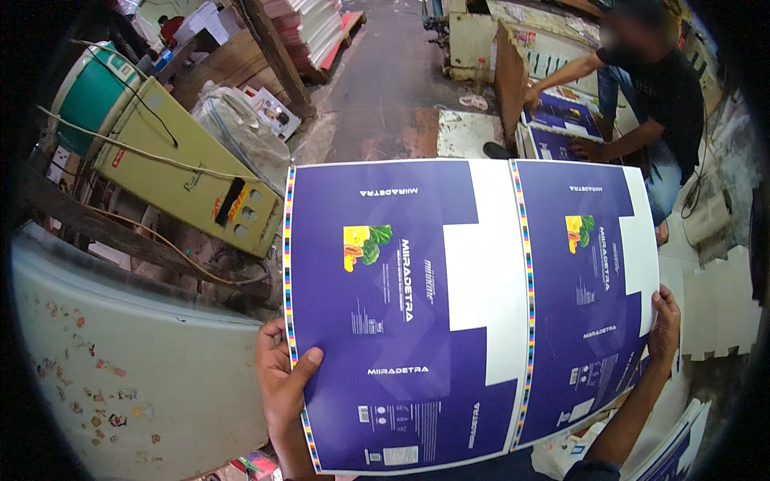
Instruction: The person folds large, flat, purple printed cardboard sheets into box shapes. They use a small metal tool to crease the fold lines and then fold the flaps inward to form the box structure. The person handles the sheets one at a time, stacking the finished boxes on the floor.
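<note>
In front of me is broad purple and white printed sheeting (401, 321), with pictures of fruit and leafy vegetables and strips of colour patches. It shows two like halves; I cannot tell whether they are two sheets or one. My left hand (285, 377) is closed on the left edge, its thumb on the printed face and its fingers partly hidden behind. At the far right edge, my right hand (664, 325) grips the sheeting, its fingertips curled at the rim. The sheeting is tilted up towards me and hides much of what lies beneath.
At the upper right a co-worker (654, 96) bends over similar purple sheets (565, 116). A green-yellow machine cabinet (188, 172) and a pale panel with stickers (136, 361) stand on the left. Stacked paper (309, 32) is at the back; more printed sheets (678, 449) lie lower right.
</note>
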